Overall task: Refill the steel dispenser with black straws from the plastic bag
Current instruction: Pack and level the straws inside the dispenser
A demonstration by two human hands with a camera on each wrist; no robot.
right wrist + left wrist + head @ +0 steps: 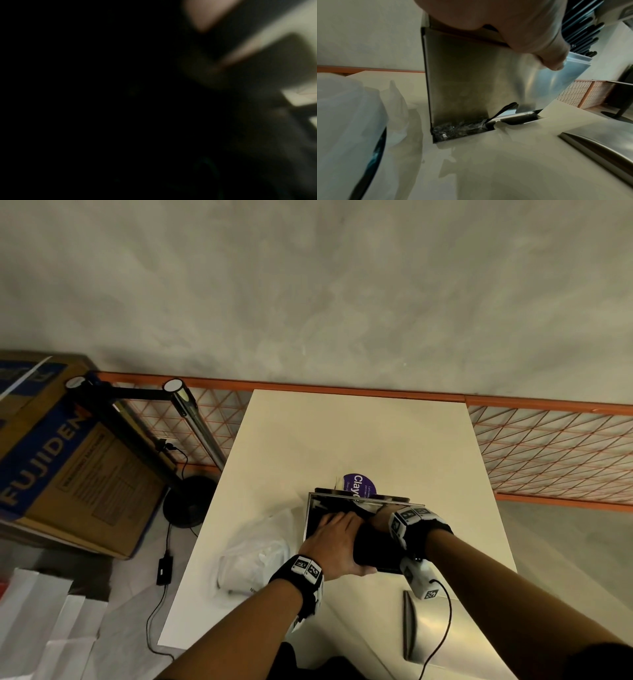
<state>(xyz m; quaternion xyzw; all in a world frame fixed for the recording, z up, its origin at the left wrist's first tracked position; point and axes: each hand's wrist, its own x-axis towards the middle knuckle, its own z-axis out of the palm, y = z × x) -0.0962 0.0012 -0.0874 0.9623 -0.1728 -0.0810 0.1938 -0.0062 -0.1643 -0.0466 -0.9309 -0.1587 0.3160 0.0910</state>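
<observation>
The open-topped steel dispenser point(310, 520) stands mid-table; its brushed wall point(462, 81) fills the left wrist view. A bundle of black straws in a clear plastic bag point(373, 546) lies across its top, straw ends point(580, 28) poking from the plastic. My left hand point(334, 542) grips the bundle's near end, with the thumb point(544, 44) pinching the clear plastic against the wall. My right hand point(375, 517) curls over the far end, mostly hidden by its wrist camera. A few wrapped straws point(458, 129) lie in the bottom slot. The right wrist view is dark.
A crumpled white plastic bag point(257, 556) lies on the cream table point(342, 433) left of the dispenser. The steel lid point(428, 625) rests at the near right. A purple round label point(359, 486) shows behind the dispenser. Orange mesh railing point(548, 446) borders the table.
</observation>
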